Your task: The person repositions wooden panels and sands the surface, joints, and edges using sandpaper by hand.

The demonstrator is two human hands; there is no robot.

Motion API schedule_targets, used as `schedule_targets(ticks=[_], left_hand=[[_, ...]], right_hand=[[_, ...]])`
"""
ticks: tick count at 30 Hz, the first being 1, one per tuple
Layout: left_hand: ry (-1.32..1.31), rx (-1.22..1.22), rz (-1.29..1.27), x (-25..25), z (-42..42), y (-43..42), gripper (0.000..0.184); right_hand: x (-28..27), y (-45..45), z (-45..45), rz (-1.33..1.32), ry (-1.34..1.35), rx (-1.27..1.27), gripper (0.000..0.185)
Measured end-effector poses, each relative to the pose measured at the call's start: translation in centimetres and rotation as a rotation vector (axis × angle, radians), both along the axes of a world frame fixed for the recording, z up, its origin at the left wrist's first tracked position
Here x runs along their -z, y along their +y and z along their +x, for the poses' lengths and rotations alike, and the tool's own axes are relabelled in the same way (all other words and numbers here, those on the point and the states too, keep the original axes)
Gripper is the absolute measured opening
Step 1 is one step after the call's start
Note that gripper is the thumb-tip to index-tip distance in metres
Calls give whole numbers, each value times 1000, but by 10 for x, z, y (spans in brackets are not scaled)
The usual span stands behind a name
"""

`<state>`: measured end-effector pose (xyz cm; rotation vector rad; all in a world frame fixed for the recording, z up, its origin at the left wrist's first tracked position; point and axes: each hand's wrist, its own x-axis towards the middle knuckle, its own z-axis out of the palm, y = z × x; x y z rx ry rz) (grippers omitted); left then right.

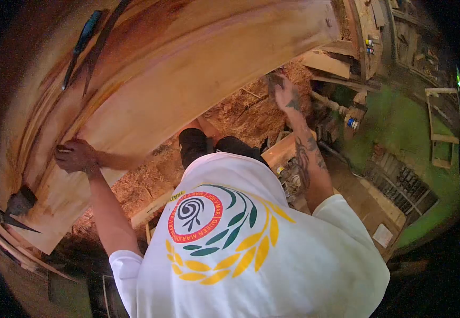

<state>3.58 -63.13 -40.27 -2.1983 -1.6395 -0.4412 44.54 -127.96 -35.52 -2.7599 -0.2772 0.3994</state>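
Observation:
A large, pale brown wooden board (187, 79) with a darker, streaked far side stretches across the space before me. My left hand (76, 155) rests on it at the left with curled fingers, closed around something small that I cannot make out. Below the board's near edge, over wood shavings (235, 108), is my right hand (282, 93). Motion smears its fingers, and whether it holds the dark patch beside them is unclear. A slim tool with a blue handle (87, 31) lies on the board's far side, beside a long dark strip (100, 50).
A dark block-like object (22, 200) and a pointed dark blade (20, 221) are at the board's left end. Wood offcuts (328, 63) are stacked at the right. Farther right, a wooden frame (443, 127) stands on the green floor (394, 119).

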Motion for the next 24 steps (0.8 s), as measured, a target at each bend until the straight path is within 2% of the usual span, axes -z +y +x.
schedule_targets(ticks=[1, 3, 4, 6, 9, 11, 12, 13, 15, 16, 18, 21, 22, 24], left_hand=[[-46, -39, -44, -6, 5, -3, 49], [-137, -120, -132, -24, 20, -9, 47], [-193, -171, -219, -24, 18, -6, 50], [-161, -115, -148, -21, 16, -4, 51], [-74, -59, -90, -1, 3, 1, 56], [27, -51, -88, -4, 5, 4, 65], [-90, 69, -2, -2, 0, 6, 61], [-99, 44, 8, -3, 2, 4, 57], [-117, -5, 32, -7, 13, -1, 49], [-158, -34, -13, -11, 17, -2, 50], [-241, -93, -98, -20, 26, -4, 52], [-113, -88, -136, -26, 26, -8, 53], [-219, -16, -142, -18, 18, 2, 49], [-174, -30, -85, -11, 16, -1, 48]], right_hand=[[-21, 18, 5, -134, 78, -49, 51], [-98, 90, 14, -406, 232, -147, 54], [-74, 68, 17, -377, 192, -194, 61], [-4, 2, 24, -315, 113, -290, 78], [6, 9, 16, -153, -43, -178, 67], [-14, 33, 10, -255, -39, -244, 64], [-12, 33, 11, -335, -22, -247, 63], [-7, 31, 12, -416, -4, -251, 61], [43, -1, 21, -637, 61, -202, 58], [23, 15, 22, -579, 92, -249, 62], [-51, 71, 13, -461, 156, -345, 72], [-46, 58, -2, -323, 108, -317, 58], [-40, 55, -8, -271, 94, -310, 55], [-28, 62, -17, -155, 70, -302, 51]])
